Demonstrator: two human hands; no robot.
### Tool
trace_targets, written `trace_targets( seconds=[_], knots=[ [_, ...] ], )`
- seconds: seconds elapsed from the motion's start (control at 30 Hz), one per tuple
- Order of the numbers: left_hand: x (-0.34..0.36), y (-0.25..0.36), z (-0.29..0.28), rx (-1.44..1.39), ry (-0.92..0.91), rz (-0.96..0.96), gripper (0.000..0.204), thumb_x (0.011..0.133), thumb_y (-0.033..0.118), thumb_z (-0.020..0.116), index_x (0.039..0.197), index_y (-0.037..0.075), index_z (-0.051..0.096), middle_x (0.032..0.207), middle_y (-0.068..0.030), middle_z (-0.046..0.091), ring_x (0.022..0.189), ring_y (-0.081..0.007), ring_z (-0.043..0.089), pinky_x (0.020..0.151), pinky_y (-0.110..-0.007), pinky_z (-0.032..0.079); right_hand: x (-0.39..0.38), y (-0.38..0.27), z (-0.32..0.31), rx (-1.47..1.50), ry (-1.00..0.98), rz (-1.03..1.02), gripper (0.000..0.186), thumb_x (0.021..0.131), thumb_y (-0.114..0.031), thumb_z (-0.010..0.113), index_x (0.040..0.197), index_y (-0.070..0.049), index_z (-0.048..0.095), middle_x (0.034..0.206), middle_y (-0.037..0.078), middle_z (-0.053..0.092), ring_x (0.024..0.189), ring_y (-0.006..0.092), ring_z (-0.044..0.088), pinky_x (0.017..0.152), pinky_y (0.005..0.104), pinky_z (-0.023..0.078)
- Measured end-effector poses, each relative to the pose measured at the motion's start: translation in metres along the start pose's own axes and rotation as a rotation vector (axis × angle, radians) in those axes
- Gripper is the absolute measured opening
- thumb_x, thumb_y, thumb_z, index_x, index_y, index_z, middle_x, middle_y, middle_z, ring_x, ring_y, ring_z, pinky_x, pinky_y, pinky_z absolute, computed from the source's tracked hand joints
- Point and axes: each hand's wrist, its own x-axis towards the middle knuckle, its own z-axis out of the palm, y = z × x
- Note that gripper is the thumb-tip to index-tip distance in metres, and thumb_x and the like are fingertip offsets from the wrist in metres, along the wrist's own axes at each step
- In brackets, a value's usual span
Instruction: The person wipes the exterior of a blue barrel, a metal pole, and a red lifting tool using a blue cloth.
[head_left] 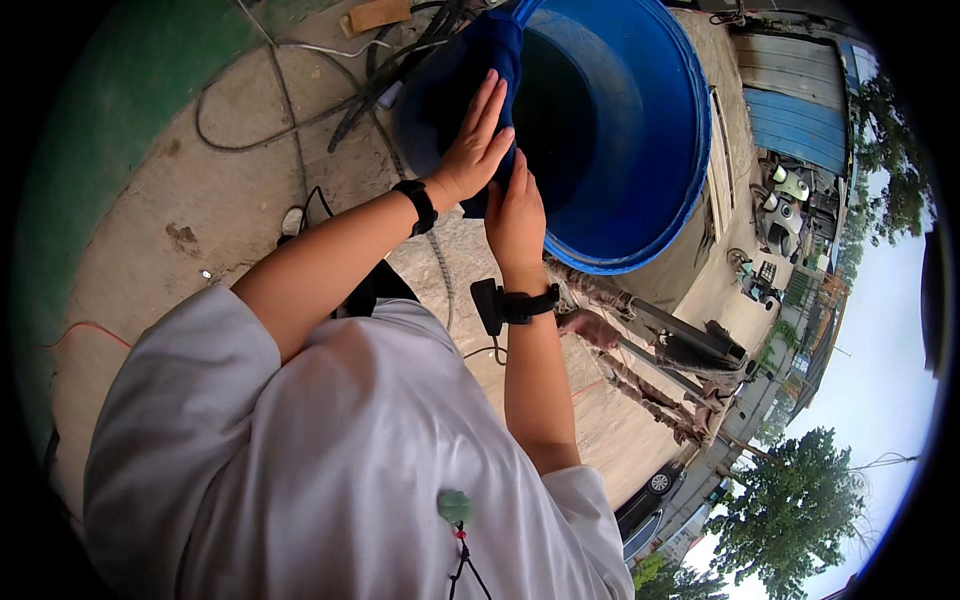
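A dark blue cloth [492,48] hangs over the near-left rim of a big round blue tub [655,130]. My left hand [472,152] lies on the cloth with its fingers stretched out along it and the thumb apart. Just below and to the right, my right hand [517,218] touches the cloth's lower part, its fingers straight and its thumb apart from them. Part of the cloth shows between that thumb and the forefinger. The outer fingers of my right hand are partly hidden. Dark shadow fills the tub's inside, so its contents are hard to make out.
Black hoses and cables [290,125] lie on the dusty concrete at the left, near a wooden block [375,15]. Metal bars wrapped in brown rags [640,330] stand right of my right forearm. Parked scooters [782,215] and a dark car [650,500] are farther off.
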Motion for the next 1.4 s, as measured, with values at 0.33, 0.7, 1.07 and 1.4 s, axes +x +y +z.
trace_targets(
  seconds=[0.33,0.7,1.07,1.4],
  knots=[
    [0.077,-0.049,-0.020,-0.340,-0.006,-0.407,0.064,0.100,0.051,0.027,0.151,0.014,0.015,0.154,-0.0069,0.021,0.141,-0.0206,0.021,0.114,-0.031,0.018,0.080,-0.002,0.020,0.269,-0.078,-0.146,0.068,0.089,-0.020,0.060,0.133,0.015,0.023,0.118,0.036,0.051,0.101,0.0498,0.055,0.084,0.0443,0.049],
    [0.000,-0.038,-0.014,-0.182,-0.195,-0.461,0.067,0.102,0.046,0.019,0.149,0.007,-0.010,0.155,-0.0121,-0.016,0.144,-0.0231,-0.010,0.117,-0.035,0.009,0.008,0.011,-0.005,-0.055,-0.134,-0.121,0.069,0.077,0.007,0.052,0.140,0.005,0.024,0.103,0.023,0.054,0.090,0.0384,0.060,0.071,0.0404,0.053],
    [-0.097,-0.011,0.024,-0.304,-0.289,-0.767,0.077,0.099,0.053,0.025,0.147,-0.001,-0.003,0.154,-0.0221,-0.004,0.144,-0.0301,-0.005,0.116,-0.039,0.007,-0.070,0.063,-0.018,-0.444,0.006,-0.450,0.060,0.081,0.007,0.050,0.139,0.000,0.036,0.139,0.027,0.039,0.127,0.0404,0.043,0.105,0.0472,0.037],
    [0.026,-0.063,-0.024,0.164,-0.364,-0.226,0.022,0.094,0.012,0.037,0.095,-0.001,0.055,0.103,-0.0233,0.061,0.099,-0.0388,0.058,0.087,-0.043,0.046,0.024,0.004,0.001,-0.359,-0.088,-0.239,0.068,0.086,-0.001,0.055,0.146,-0.005,0.024,0.113,0.025,0.054,0.080,0.0353,0.064,0.061,0.0355,0.055]
  ],
)
